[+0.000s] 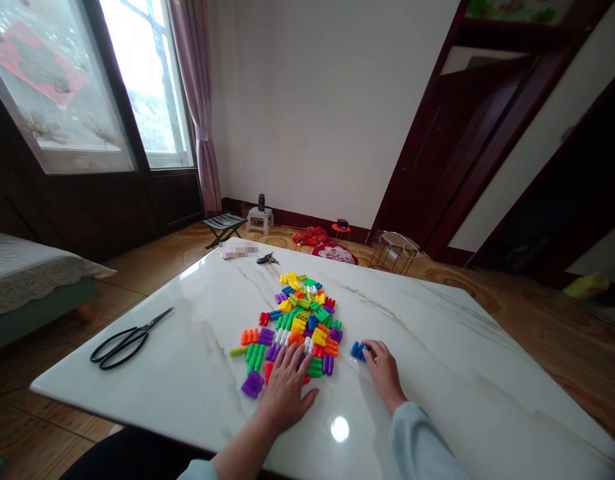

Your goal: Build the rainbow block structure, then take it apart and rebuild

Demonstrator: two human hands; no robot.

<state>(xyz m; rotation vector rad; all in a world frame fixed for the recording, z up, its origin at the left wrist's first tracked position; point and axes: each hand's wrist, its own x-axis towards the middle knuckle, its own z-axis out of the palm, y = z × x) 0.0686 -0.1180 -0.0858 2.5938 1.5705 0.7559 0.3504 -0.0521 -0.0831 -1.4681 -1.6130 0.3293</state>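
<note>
A heap of colourful plastic building blocks (298, 321) lies in the middle of the table, in red, orange, yellow, green, blue, purple and white. My left hand (287, 385) rests palm down over the near end of the heap, fingers spread, and hides some blocks beneath it. To the right of the heap, my right hand (384, 372) has its fingers closed on a blue building block (357, 351) at the tabletop. A purple block (252, 384) lies at the heap's near left edge.
The white marbled table (427, 360) also bears black-handled scissors (130, 339) at the left and dark pliers (268, 259) toward the far edge. Near the pliers lies a pale, partly blurred item (237, 249). Beyond stand a folding stool (225, 225) and a white stool (260, 219).
</note>
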